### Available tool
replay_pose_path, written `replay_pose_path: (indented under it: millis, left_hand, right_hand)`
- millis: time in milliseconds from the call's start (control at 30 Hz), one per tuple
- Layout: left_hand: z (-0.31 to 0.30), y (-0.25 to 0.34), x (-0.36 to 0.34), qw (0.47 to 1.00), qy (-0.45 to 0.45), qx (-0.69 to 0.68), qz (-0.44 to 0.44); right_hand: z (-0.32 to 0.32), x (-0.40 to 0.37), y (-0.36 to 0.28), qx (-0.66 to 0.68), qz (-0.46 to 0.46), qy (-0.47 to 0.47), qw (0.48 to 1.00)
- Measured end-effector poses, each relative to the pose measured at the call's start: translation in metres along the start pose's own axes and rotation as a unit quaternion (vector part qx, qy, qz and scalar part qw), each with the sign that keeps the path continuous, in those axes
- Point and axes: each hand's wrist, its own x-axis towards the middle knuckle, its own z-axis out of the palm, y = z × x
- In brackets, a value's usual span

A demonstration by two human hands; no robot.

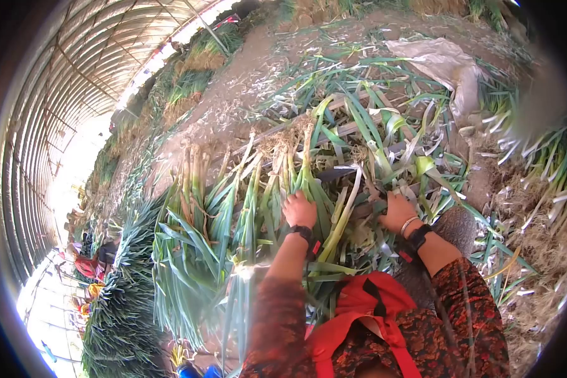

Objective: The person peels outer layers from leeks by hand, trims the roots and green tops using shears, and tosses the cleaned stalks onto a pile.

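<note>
Red apron [353, 309] cloth sat nearest, and just past it the leeks [233, 214] lay in a fanned row, root ends pointing away. The left hand [299, 211] was folded down over the stalks at the row's right side, fingers curled onto them. The right hand [400, 213] was further right of the leeks, its fingers sunk among leaves, so its grip could not be told.

The risk, as I judged it, was slick stalks sliding out of that curled hold, or long blades snagging and tearing, since they crossed each other everywhere. The stalks were smooth and tubular, pale at the base, with waxy strap-like green tops and dry, stringy roots. Beyond the leeks lay loose leaves [384, 126], limp and tangled, then a crumpled pale sack [441, 63], a crumbly dirt path [246, 75] and the ribbed greenhouse roof [88, 63].
</note>
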Motion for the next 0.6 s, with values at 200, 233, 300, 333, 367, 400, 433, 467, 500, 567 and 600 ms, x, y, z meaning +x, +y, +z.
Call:
replay_pose_path:
  millis: [200,233,300,333,367,400,433,467,500,567,600]
  left_hand:
    - [-0.005,-0.016,0.01,0.973,-0.143,-0.179,-0.041]
    - [-0.014,-0.017,0.008,0.963,-0.165,-0.208,-0.032]
    - [-0.043,-0.02,-0.016,0.94,-0.217,-0.264,-0.018]
    - [-0.051,-0.024,-0.029,0.934,-0.234,-0.268,-0.019]
    - [-0.059,-0.029,-0.042,0.928,-0.251,-0.274,-0.02]
    - [-0.06,-0.037,-0.053,0.922,-0.267,-0.279,-0.022]
    - [-0.054,-0.047,-0.062,0.918,-0.274,-0.285,-0.02]
    - [-0.045,-0.057,-0.072,0.914,-0.28,-0.293,-0.019]
    - [-0.039,-0.066,-0.082,0.909,-0.288,-0.3,-0.018]
    - [-0.034,-0.071,-0.097,0.909,-0.296,-0.291,-0.027]
    - [-0.03,-0.073,-0.104,0.912,-0.283,-0.296,-0.028]
  right_hand:
    - [0.004,0.0,-0.001,0.048,-0.039,0.015,0.998]
    - [-0.004,-0.005,-0.007,0.066,-0.065,0.013,0.996]
    - [-0.01,-0.026,-0.018,0.096,-0.121,-0.007,0.988]
    - [-0.01,-0.043,-0.023,0.107,-0.152,-0.026,0.982]
    - [-0.013,-0.06,-0.03,0.117,-0.184,-0.046,0.975]
    - [-0.023,-0.08,-0.039,0.126,-0.201,-0.092,0.967]
    - [-0.033,-0.098,-0.048,0.134,-0.217,-0.138,0.957]
    - [-0.039,-0.111,-0.054,0.122,-0.212,-0.157,0.957]
    - [-0.042,-0.123,-0.059,0.11,-0.206,-0.177,0.956]
    - [-0.045,-0.131,-0.068,0.09,-0.203,-0.205,0.953]
    - [-0.045,-0.132,-0.072,0.082,-0.205,-0.214,0.952]
